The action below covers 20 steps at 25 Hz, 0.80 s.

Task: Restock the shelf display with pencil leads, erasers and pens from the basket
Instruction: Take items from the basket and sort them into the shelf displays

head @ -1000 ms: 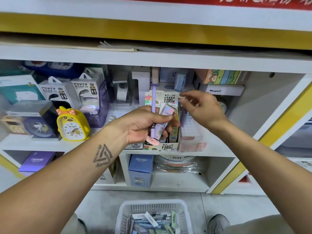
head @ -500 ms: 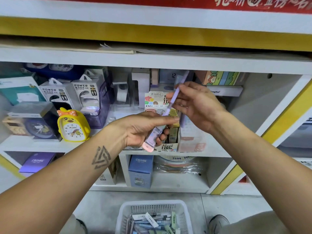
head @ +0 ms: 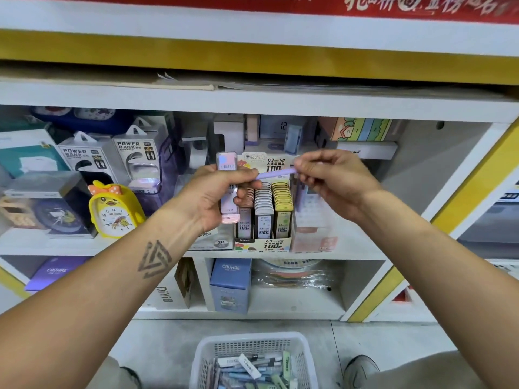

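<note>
Slim lilac plastic pen point(head: 276, 173) lies nearly horizontal, long axis left-right, right end tilted slightly up. Right hand point(head: 334, 181) pinches its right end between thumb and fingertips; left end meets the thumb and forefinger of the left hand point(head: 213, 195), only the middle stretch of barrel shows between the two hands. Left hand also grips a tall clear plastic lead case with pink cap point(head: 228, 189), upright, cap end down, top sticking up above the fist, bottom below the palm. Both hands are in front of the printed cardboard display box of pencil-lead cases point(head: 264, 211) on the white shelf board point(head: 351, 252); box rows look full, three columns visible. Yellow duck-shaped alarm clock point(head: 113, 210) stands well left of the hands, white power bank boxes point(head: 112, 161) behind it. White plastic mesh basket point(head: 207, 357) sits on the floor below, holding pens and erasers, well apart from the hands. Bare shelf to the right of the display box.
</note>
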Each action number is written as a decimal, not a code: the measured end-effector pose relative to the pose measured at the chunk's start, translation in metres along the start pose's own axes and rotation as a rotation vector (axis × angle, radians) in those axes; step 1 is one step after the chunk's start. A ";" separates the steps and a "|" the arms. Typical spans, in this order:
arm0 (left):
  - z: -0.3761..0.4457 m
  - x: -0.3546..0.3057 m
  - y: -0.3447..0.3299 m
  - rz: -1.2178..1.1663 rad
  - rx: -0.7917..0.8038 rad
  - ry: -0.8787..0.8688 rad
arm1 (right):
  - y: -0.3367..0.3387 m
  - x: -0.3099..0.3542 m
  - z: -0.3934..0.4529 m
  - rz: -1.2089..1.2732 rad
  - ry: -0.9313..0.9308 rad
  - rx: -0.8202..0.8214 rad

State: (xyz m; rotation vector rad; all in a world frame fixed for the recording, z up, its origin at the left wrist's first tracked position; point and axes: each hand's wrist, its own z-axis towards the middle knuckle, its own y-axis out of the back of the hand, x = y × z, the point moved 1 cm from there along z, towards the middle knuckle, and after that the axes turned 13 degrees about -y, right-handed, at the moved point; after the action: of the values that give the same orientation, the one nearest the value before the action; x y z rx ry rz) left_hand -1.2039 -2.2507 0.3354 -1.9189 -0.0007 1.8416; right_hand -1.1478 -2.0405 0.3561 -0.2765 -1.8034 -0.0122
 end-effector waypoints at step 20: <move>-0.009 0.008 -0.006 -0.008 0.235 0.241 | 0.022 -0.012 0.006 -1.031 0.485 -0.379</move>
State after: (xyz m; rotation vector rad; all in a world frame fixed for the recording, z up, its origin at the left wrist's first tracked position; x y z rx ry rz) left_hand -1.1931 -2.2456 0.3298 -1.9543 0.2737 1.5185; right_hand -1.1465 -2.0208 0.3406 0.3901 -1.2737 -1.0585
